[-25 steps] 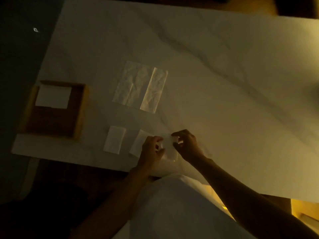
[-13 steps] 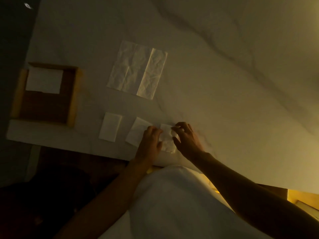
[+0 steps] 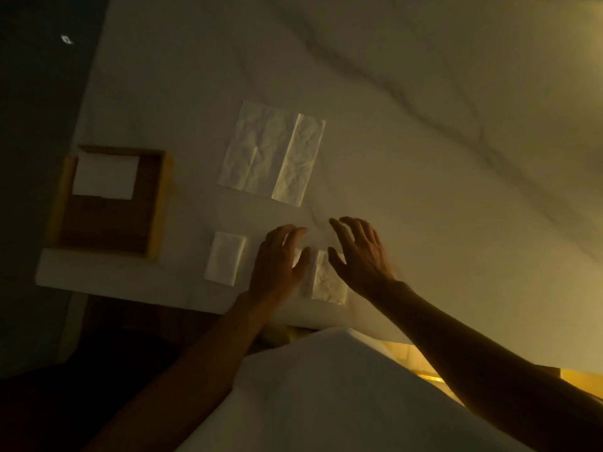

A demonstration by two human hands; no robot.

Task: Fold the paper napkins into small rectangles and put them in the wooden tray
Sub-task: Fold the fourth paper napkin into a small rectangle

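A small folded napkin lies near the table's front edge between my hands. My left hand hovers just left of it with spread fingers and holds nothing; it covers another folded napkin, of which only a sliver shows. My right hand is open just right of the napkin, fingers raised. A further folded rectangle lies to the left. Two unfolded, creased napkins overlap farther back. The wooden tray at the left table corner holds one folded napkin.
The white marble table stretches far to the right and back. Its front edge runs close under my hands. The tray sits at the left front corner. Dim, warm light makes details hard to read.
Both hands have let go of the small napkin that they were pinching and have opened with fingers spread. The napkin now lies flat between them.
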